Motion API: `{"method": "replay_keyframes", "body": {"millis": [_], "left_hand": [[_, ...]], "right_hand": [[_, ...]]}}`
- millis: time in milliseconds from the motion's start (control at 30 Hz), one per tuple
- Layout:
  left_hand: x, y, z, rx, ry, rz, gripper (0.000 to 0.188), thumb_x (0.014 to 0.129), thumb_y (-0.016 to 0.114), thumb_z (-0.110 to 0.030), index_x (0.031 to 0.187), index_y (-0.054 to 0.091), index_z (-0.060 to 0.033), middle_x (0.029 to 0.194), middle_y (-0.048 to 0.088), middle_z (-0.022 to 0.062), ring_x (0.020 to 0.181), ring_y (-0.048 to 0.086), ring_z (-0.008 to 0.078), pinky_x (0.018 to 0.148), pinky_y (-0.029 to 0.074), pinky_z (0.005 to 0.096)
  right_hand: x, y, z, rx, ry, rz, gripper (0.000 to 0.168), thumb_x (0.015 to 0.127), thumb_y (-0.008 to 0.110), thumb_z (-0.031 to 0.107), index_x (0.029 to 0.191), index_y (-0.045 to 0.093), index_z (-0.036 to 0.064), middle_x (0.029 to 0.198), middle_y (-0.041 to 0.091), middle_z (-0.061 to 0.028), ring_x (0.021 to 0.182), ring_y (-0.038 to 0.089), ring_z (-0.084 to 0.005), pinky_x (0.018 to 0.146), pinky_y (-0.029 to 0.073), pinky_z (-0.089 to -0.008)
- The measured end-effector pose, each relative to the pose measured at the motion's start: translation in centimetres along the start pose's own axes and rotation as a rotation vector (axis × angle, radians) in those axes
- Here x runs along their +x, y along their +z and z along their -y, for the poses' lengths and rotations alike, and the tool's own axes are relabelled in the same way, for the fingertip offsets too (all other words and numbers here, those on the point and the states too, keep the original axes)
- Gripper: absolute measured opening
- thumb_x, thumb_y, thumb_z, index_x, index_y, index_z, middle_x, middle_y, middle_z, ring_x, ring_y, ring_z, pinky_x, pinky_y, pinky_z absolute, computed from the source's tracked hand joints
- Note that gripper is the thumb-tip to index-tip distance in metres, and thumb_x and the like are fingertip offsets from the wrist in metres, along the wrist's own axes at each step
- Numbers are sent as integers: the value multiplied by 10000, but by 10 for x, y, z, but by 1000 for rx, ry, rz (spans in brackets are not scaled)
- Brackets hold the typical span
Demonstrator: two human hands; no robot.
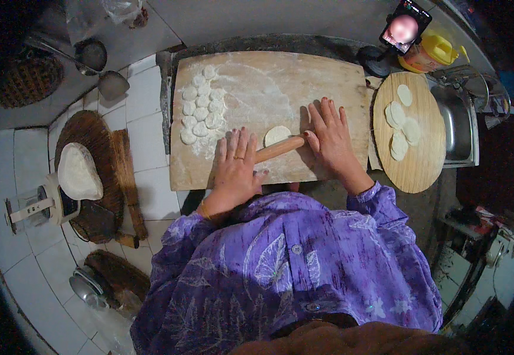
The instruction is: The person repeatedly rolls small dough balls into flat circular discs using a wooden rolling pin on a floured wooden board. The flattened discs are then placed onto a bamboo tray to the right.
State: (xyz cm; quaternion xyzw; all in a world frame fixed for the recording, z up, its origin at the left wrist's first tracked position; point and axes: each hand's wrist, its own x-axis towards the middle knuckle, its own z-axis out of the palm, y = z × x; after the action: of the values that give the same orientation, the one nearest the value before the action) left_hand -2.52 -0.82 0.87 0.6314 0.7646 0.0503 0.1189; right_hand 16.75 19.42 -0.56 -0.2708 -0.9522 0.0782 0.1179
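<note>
My left hand (235, 171) lies over the left end of a wooden rolling pin (279, 149), its fingers stretched forward and that end hidden under the palm. The pin slants across the near edge of a thin round dough wrapper (277, 134). At the pin's right end my right hand (330, 135) rests, fingers spread, with the thumb beside the tip. Beneath them is a floured wooden board (257, 80). Several small flattened dough pieces (201, 114) sit in a cluster at the board's left, dusted with flour.
To the right, a round slatted tray (410, 173) bears several rolled wrappers (397, 115), beside a metal sink (459, 133). A phone (404, 29) and yellow-lidded tub (434, 53) stand behind. At left, a large dough lump (78, 171) rests by a dark woven lid (84, 128).
</note>
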Motion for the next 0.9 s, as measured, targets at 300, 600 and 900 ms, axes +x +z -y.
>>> {"method": "replay_keyframes", "body": {"millis": [300, 600, 900], "left_hand": [[42, -6, 24, 4, -74, -127, 819, 931, 610, -374, 1518, 253, 70, 1613, 192, 261, 1499, 172, 428, 1223, 100, 541], [36, 1, 34, 0, -64, -200, 796, 940, 588, -331, 1529, 228, 65, 1610, 200, 264, 1498, 157, 442, 1230, 100, 523], [-9, 3, -7, -52, 35, -44, 818, 914, 617, -353, 1519, 257, 63, 1591, 204, 303, 1487, 170, 464, 1213, 118, 568]], "right_hand": [[28, 17, -7, 63, 53, -11, 568, 961, 560, 337, 1430, 457, 36, 1487, 387, -292, 1397, 353, -470, 1153, 256, -584], [26, 7, 4, 27, 25, -80, 544, 966, 556, 332, 1409, 466, 30, 1452, 416, -289, 1368, 376, -473, 1131, 286, -578], [-17, 6, -3, 5, 3, -52, 564, 970, 551, 335, 1438, 447, 39, 1497, 384, -277, 1396, 354, -464, 1150, 266, -575]]}}
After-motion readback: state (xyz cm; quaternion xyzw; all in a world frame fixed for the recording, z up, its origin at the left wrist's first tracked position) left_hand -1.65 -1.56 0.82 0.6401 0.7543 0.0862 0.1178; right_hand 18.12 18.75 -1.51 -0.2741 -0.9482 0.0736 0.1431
